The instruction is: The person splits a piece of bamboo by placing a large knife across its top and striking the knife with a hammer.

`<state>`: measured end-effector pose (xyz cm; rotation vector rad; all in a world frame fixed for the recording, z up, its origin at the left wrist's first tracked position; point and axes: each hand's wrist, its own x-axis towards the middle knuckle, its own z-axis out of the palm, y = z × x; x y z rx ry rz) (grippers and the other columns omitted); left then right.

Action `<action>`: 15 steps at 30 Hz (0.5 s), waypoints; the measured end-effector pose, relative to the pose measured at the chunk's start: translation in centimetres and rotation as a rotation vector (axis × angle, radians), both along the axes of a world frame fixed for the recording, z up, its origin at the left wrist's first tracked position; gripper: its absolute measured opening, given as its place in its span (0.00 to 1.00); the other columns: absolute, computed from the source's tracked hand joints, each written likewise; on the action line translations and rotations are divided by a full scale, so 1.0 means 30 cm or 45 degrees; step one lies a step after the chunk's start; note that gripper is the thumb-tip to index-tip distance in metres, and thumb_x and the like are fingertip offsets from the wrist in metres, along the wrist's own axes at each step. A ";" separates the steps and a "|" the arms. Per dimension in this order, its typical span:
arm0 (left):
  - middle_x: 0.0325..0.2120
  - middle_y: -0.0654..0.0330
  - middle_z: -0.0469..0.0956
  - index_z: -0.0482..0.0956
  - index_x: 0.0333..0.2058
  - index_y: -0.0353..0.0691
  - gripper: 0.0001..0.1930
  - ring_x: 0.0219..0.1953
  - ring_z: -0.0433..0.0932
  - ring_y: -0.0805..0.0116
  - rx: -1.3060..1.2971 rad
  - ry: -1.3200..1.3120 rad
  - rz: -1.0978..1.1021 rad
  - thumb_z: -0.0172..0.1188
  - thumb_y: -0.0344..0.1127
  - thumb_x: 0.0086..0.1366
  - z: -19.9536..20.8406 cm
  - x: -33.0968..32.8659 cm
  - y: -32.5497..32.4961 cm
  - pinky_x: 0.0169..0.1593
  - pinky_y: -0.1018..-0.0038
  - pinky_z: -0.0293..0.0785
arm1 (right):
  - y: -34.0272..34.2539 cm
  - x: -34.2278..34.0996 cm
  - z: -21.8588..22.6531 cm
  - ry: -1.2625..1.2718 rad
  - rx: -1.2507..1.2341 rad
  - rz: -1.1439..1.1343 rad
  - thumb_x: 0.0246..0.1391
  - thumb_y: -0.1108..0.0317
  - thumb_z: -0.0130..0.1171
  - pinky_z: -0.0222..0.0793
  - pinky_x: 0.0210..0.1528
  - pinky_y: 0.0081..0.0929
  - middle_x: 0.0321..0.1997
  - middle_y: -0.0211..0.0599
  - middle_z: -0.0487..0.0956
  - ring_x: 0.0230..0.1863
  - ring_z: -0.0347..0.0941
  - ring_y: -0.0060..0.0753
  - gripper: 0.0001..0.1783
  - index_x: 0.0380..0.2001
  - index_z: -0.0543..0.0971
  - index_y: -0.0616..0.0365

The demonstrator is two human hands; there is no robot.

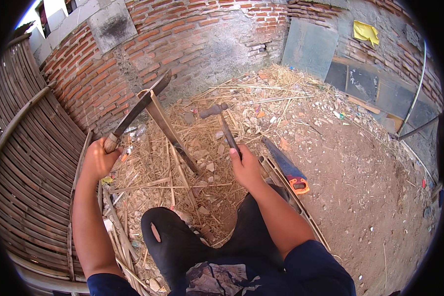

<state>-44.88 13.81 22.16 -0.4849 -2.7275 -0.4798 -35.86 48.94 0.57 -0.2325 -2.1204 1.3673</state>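
Note:
My left hand (99,160) is closed around the wooden handle of a machete (132,114), whose dark blade slants up and to the right. The blade lies across the top end of an upright length of split bamboo (166,127); how deep it sits in the bamboo I cannot tell. In my right hand (246,168) is a hammer (227,129), gripped by its dark handle. The hammer's head is raised to the right of the bamboo, apart from the blade. The bamboo's lower end meets the straw-littered ground in front of my knees.
A handsaw (283,162) with an orange and blue handle lies right of my right hand, beside long bamboo pieces (301,207). More bamboo strips (119,228) lie by my left leg. A slatted bamboo fence (29,172) stands left, a brick wall (182,37) ahead.

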 end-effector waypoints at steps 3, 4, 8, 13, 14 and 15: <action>0.21 0.49 0.78 0.81 0.38 0.29 0.18 0.24 0.76 0.57 -0.028 0.046 0.091 0.70 0.40 0.61 0.007 0.036 0.007 0.35 0.62 0.73 | -0.004 0.044 0.250 0.200 0.180 -0.038 0.72 0.51 0.51 0.71 0.30 0.48 0.22 0.48 0.79 0.26 0.79 0.57 0.21 0.48 0.76 0.61; 0.24 0.46 0.80 0.81 0.38 0.30 0.18 0.29 0.78 0.52 -0.011 0.020 0.099 0.70 0.41 0.60 -0.001 0.040 0.024 0.39 0.60 0.74 | 0.004 0.061 0.340 0.204 0.243 -0.050 0.72 0.52 0.51 0.71 0.30 0.48 0.21 0.48 0.78 0.26 0.79 0.58 0.20 0.47 0.76 0.61; 0.32 0.40 0.83 0.84 0.39 0.33 0.17 0.38 0.82 0.40 0.068 0.000 0.139 0.70 0.41 0.58 -0.043 0.052 0.046 0.44 0.56 0.77 | -0.030 0.049 0.612 0.393 0.487 -0.143 0.72 0.52 0.52 0.70 0.28 0.48 0.21 0.49 0.78 0.25 0.78 0.59 0.19 0.45 0.74 0.61; 0.29 0.41 0.83 0.83 0.39 0.33 0.16 0.36 0.82 0.41 0.113 0.048 0.177 0.70 0.41 0.59 -0.082 0.082 0.047 0.42 0.56 0.76 | -0.120 -0.013 0.708 0.180 0.788 -0.177 0.72 0.53 0.50 0.73 0.31 0.53 0.25 0.52 0.80 0.27 0.80 0.60 0.19 0.44 0.71 0.61; 0.28 0.42 0.82 0.83 0.39 0.33 0.16 0.34 0.81 0.42 0.108 0.047 0.199 0.69 0.40 0.59 -0.090 0.090 0.042 0.41 0.57 0.75 | -0.130 -0.035 0.695 0.057 0.855 -0.145 0.72 0.52 0.49 0.73 0.32 0.53 0.26 0.52 0.81 0.28 0.80 0.59 0.19 0.44 0.72 0.61; 0.29 0.41 0.82 0.83 0.39 0.34 0.16 0.35 0.81 0.40 0.124 0.085 0.152 0.69 0.41 0.59 -0.083 0.098 0.041 0.42 0.56 0.75 | -0.136 -0.054 0.693 -0.058 0.923 -0.130 0.72 0.52 0.48 0.74 0.33 0.53 0.26 0.52 0.81 0.30 0.81 0.59 0.20 0.44 0.72 0.61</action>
